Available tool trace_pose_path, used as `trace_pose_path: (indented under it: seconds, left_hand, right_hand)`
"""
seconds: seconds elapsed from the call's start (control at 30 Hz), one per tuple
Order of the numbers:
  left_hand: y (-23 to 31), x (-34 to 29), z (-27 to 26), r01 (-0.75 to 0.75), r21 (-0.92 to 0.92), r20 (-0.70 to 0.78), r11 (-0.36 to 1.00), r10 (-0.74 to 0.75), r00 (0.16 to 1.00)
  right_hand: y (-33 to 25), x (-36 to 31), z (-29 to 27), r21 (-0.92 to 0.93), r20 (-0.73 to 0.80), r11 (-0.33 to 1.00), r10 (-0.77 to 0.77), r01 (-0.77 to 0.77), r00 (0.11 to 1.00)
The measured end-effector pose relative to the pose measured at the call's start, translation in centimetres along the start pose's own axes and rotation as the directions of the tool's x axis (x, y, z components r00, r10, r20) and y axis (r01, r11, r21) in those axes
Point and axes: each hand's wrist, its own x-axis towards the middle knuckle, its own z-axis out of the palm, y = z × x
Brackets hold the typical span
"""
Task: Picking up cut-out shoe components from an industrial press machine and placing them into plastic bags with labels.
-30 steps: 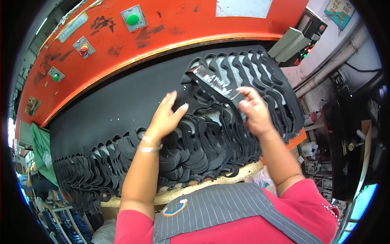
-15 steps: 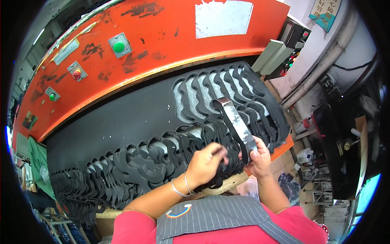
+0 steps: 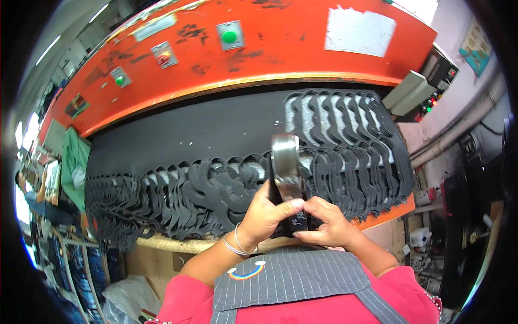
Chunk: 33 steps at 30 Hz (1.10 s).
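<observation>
A shiny metal cutting die (image 3: pixel 285 154), a tall curved band with dark sides, stands out from my two hands above the near part of the cut sheet. My left hand (image 3: pixel 263 215) grips its left side, with the thumb laid across it. On the other side my right hand (image 3: pixel 328 223) holds the near end between thumb and fingers. Below and beyond the die lies a thick black sheet (image 3: pixel 183 129), its near part cut into wavy strips (image 3: pixel 350 167). Loose curved black pieces (image 3: pixel 216 189) are heaped left of my hands. Fingers behind the die are hidden.
An orange press beam (image 3: pixel 280 59) with a green button (image 3: pixel 229 36) and a red button (image 3: pixel 163 58) spans the far side. A grey control box (image 3: pixel 408 92) stands at right. Green cloth (image 3: pixel 74 162) hangs at left; another person (image 3: pixel 38 197) is farther off there.
My left hand has come onto the cutting die, which was in my right hand alone. The die has turned more upright and moved left. The whole view has shifted.
</observation>
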Motion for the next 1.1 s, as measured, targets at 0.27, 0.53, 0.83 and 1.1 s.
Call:
trace_pose_path:
  seconds: [0.27, 0.53, 0.83, 1.1]
  left_hand:
    - [1.4, -1.5, -1.1, -0.107, 0.736, 0.042, 0.669, 0.112, 0.993]
    - [6.3, -3.1, -9.0, -0.027, 0.767, -0.475, 0.641, 0.596, 0.648]
    - [2.1, -6.4, -18.3, 0.306, 0.806, -0.592, 0.507, 0.694, 0.410]
    - [9.5, -5.9, -29.3, 0.387, 0.885, -0.077, -0.258, 0.739, 0.669]
  right_hand:
    - [-0.8, 1.6, 1.7, 0.012, 0.327, 0.951, 0.288, -0.309, 0.900]
    - [0.2, 5.8, -2.1, -0.562, 0.039, 0.827, 0.036, -0.008, 0.999]
    - [5.2, 17.5, -2.9, -0.630, -0.199, 0.599, 0.490, -0.494, 0.849]
    - [10.2, 18.6, 0.8, -0.687, -0.179, 0.588, 0.433, -0.427, 0.884]
